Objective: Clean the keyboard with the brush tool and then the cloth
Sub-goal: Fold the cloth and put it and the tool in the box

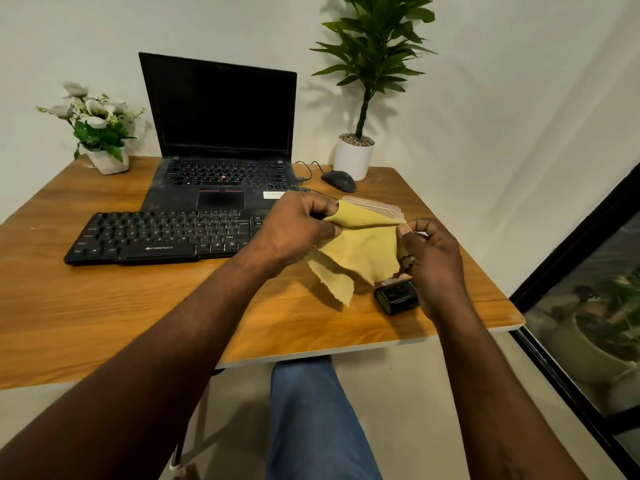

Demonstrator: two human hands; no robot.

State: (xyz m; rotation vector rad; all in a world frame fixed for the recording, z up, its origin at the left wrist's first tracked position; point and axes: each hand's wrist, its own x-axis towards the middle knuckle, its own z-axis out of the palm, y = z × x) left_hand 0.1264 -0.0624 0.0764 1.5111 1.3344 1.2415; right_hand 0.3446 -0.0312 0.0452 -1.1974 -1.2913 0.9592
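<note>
Bare forearms reach in from six o'clock over a knee in blue jeans (311, 410), and both hands meet above the right half of the table (104, 306). Between them hangs the cloth (360, 251), a thin yellow square with frayed, ragged edges, lifted clear of the wood and drooping in soft folds. The left hand (294, 233) pinches the cloth's upper edge, its fingers (325, 206) curled tight round the fabric. The right hand (433, 258) grips the opposite corner between thumb and bent fingers.

At nine o'clock from the cloth lies the keyboard (162, 237), black, flat and matte, its right end hidden behind the left hand. At five o'clock, just beside the right wrist and partly under the cloth's hem, sits a small black box (396, 297) with rounded corners. At one o'clock, partly covered by the cloth, a clear plastic container (381, 207) shows its rim.

Further out, at eleven o'clock, an open laptop (221, 133) stands with a dark screen and a dusty, smudged palm rest. At twelve o'clock a black wired mouse (338, 180) rests near a leafy plant in a white round pot (354, 157). At ten o'clock, on the far left corner, white flowers (100, 126) stand in a pale pot. Warm wood grain covers the tabletop.
</note>
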